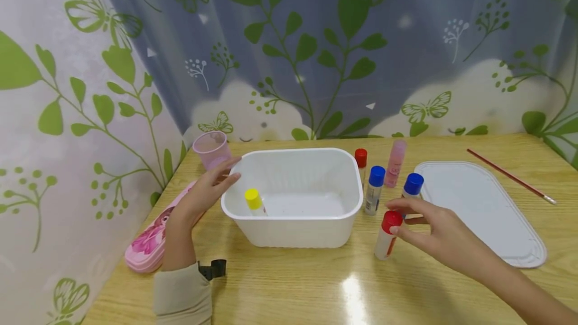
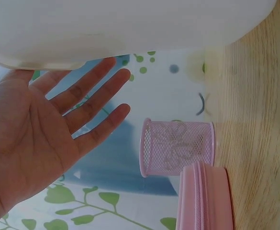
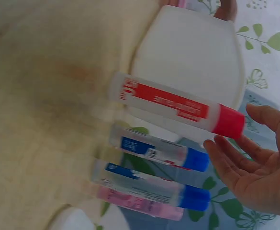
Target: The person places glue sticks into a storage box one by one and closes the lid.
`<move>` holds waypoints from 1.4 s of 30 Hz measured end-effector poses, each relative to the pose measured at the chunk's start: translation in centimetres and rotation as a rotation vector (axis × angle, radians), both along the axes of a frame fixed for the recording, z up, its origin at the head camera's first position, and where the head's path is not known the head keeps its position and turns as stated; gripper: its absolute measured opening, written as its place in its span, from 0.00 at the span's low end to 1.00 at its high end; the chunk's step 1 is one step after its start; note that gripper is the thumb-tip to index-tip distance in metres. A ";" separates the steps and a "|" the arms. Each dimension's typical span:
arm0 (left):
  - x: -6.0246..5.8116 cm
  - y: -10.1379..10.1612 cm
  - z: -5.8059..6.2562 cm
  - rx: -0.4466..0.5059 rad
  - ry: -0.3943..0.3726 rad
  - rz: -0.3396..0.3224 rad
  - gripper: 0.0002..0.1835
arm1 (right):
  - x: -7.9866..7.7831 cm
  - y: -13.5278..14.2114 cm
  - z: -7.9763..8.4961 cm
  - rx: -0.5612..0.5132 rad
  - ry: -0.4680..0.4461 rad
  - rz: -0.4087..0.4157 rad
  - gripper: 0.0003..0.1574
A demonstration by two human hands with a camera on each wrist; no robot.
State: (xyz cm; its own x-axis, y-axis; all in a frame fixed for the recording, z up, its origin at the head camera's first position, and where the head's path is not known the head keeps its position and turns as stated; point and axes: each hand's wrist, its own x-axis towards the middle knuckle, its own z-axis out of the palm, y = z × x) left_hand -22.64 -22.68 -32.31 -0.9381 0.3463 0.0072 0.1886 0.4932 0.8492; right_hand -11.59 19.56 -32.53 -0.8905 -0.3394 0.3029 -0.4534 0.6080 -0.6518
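Observation:
A white plastic basin [image 1: 298, 232] stands mid-table with a yellow-capped glue stick [image 1: 253, 199] inside. My left hand [image 1: 205, 192] rests at its left rim, fingers straight and spread along the outside in the left wrist view; the basin hides the thumb there. On the right, a red-capped glue stick [image 1: 386, 237] stands upright in front of my right hand [image 1: 433, 229]. Thumb and fingers lie loosely apart around its red cap [image 3: 229, 121]. Behind it are two blue-capped glue sticks [image 1: 374, 192] [image 1: 413, 184], another red-capped one [image 1: 360, 158] and a pink tube [image 1: 395, 163].
A white lid [image 1: 478, 209] lies at the right with a red pencil [image 1: 510, 175] beyond it. At the left are a pink pencil case [image 1: 146, 245] and a pink mesh cup [image 1: 211, 147]. A patterned curtain [image 1: 298, 54] hangs behind the table.

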 end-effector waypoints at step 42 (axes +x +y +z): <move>0.2 0.2 0.2 0.029 0.006 0.011 0.33 | 0.0 -2.1 7.3 -0.141 0.298 0.003 0.23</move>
